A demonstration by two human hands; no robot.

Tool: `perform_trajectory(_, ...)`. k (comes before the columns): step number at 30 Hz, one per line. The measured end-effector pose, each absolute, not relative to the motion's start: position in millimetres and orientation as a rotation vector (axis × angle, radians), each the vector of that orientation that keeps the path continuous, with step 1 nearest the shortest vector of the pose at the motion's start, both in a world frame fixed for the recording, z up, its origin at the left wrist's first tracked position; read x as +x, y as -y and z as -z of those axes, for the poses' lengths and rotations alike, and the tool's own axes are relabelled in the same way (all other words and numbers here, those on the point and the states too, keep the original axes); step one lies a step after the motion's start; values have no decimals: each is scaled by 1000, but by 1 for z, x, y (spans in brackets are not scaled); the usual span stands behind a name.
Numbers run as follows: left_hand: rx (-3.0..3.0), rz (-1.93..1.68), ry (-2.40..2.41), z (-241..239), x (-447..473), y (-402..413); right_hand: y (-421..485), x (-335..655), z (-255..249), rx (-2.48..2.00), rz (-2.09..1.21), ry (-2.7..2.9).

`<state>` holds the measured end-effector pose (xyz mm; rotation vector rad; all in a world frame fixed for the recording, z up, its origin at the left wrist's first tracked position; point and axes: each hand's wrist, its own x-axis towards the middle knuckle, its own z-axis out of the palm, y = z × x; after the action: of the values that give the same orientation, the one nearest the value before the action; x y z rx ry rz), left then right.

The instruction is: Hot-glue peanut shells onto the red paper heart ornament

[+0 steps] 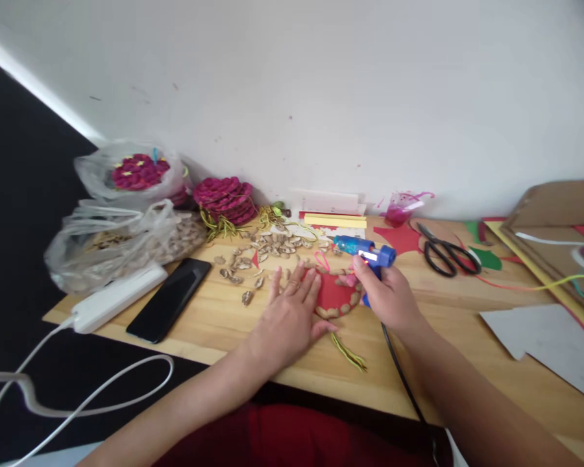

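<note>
My right hand (388, 292) is wrapped round a blue hot glue gun (370, 250), whose nozzle points left above the far edge of a red round piece (335, 292). Brown nut shells (327, 313) run along the rim of that piece. A pink cord loop (322, 261) shows at its far side, and a yellow-green tassel (349, 353) lies at its near side. Flat on the left part of the red piece rests my left hand (292, 308), fingers stretched out and holding nothing. Loose shells (277, 244) are scattered just beyond it.
Left stand plastic bags (121, 243), a power strip (119, 298) and a phone (169, 300). A stack of magenta pieces (225, 200) sits behind. To the right are black scissors (448, 251), a pink cup (398, 212), cardboard (549, 207) and white card (549, 337). The glue gun's cord (403, 379) hangs over the front edge.
</note>
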<state>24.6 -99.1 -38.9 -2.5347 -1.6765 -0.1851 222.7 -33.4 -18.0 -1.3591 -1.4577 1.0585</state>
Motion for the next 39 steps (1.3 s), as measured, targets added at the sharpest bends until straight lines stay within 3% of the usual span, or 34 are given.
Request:
perform_trajectory(8,-2563,268,1694,35,25,98,31,223,18,-1345,-1182,1316)
perform_trajectory(16,-2590,334,1712,36,25,97,23,228,15,-1313,-1055,1181)
perform_trajectory(31,-2648,505,1696,28,6,87,9,230,30,-1302,-1140,1026)
perform_trajectory(39,-2057,571,2296,-16,-100,2,8,229,27,-1270,-1192,1030)
